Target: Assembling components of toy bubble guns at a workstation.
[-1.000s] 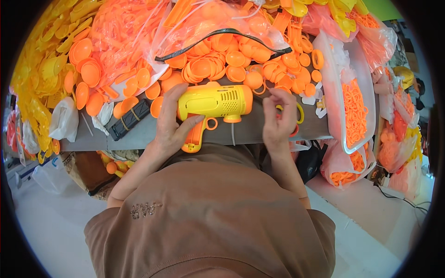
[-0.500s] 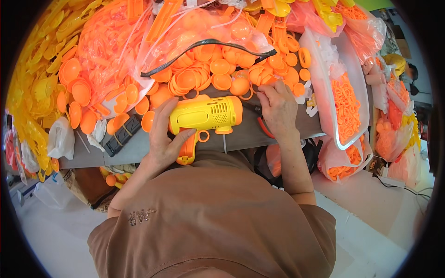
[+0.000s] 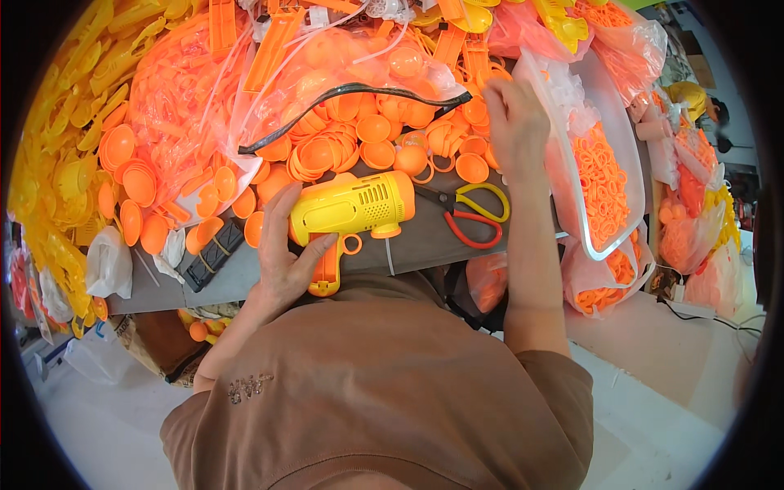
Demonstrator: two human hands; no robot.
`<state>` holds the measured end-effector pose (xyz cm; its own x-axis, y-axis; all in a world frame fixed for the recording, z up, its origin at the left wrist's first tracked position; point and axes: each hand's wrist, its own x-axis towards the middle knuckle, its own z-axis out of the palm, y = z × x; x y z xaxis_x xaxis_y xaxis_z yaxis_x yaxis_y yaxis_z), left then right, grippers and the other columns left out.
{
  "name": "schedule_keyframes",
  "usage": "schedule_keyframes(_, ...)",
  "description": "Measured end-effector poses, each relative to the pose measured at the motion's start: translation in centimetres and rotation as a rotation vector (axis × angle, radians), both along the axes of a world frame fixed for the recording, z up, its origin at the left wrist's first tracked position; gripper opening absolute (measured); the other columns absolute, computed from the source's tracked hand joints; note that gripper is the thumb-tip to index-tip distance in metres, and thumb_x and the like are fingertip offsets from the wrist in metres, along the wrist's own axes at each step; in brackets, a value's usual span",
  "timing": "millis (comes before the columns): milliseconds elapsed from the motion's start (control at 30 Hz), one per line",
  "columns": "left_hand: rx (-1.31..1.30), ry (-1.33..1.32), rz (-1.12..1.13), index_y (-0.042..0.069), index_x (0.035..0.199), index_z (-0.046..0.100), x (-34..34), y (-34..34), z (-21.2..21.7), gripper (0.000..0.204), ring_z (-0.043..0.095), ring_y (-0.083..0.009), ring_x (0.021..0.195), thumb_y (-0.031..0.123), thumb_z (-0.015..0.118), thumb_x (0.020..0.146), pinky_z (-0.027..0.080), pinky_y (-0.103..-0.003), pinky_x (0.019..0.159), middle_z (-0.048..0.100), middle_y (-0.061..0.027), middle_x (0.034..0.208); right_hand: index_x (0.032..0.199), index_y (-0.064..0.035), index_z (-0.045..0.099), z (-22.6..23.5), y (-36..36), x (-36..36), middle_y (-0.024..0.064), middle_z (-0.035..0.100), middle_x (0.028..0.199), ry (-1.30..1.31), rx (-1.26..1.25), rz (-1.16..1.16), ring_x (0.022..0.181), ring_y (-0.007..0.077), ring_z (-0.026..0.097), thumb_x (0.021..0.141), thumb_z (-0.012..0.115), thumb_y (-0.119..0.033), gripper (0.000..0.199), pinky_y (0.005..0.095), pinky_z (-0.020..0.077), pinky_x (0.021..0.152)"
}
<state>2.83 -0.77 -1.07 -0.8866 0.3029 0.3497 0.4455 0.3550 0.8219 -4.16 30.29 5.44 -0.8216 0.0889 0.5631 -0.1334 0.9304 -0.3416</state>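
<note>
A yellow and orange toy gun point(image 3: 353, 204) with an orange handle and a small orange ring at its trigger is gripped in my left hand point(image 3: 282, 237). Its muzzle end points to the right above the table's front edge. My right hand point(image 3: 516, 114) is raised over the loose orange parts beside the white bin. Its fingers are curled, and whatever they may hold is hidden. Between the gun and my right forearm lie scissors point(image 3: 474, 219) with one yellow and one red handle loop. Orange round caps point(image 3: 331, 153) are heaped behind the gun.
A white plastic bin point(image 3: 594, 245) of orange rings point(image 3: 603, 188) stands at the right, above a bag of similar rings point(image 3: 600, 296). Yellow parts point(image 3: 73, 163) pile up at the far left. A black tray point(image 3: 214, 257) lies left of my left hand.
My right hand has moved away from the scissors, up and to the right, uncovering their handles. The toy gun stays in my left hand, shifted slightly left in the view.
</note>
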Motion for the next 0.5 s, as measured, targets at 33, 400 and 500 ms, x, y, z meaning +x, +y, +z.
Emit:
schedule_keyframes(33,0.002,0.002,-0.004,-0.004,0.126,0.042,-0.1,0.0,-0.1,0.065,0.047,-0.0325,0.113,0.002,0.073,0.069,0.039,-0.038,0.094,0.047,-0.0203,0.122,0.088,-0.0008,0.063,-0.2,0.5,-1.5,0.0123,0.058,0.082,0.002,0.002,-0.004,0.074,0.0291,0.057,0.083,0.058,-0.013,0.014,0.037,0.0458,0.066)
schedule_keyframes(400,0.051,0.024,0.002,-0.001,0.125,0.043,-0.1,0.1,0.0,0.065,0.048,-0.0328,0.112,0.004,0.075,0.068,0.04,-0.037,0.092,0.047,-0.0201,0.122,0.083,-0.0003,0.062,0.3,3.9,-6.8,0.0167,0.063,0.077,-0.511,0.266,-0.124,0.074,0.028,0.062,0.076,0.058,-0.029,0.03,0.0383,0.0462,0.067)
schedule_keyframes(500,0.091,0.012,-0.036,-0.001,0.124,0.044,-0.6,0.0,0.6,0.061,0.048,-0.0323,0.111,0.007,0.074,0.072,0.041,-0.037,0.092,0.047,-0.0198,0.122,0.082,0.0011,0.06,2.7,4.9,-5.3,0.0141,0.061,0.072,-0.503,0.239,-0.123,0.067,0.0235,0.06,0.077,0.057,-0.026,0.027,0.035,0.0447,0.063)
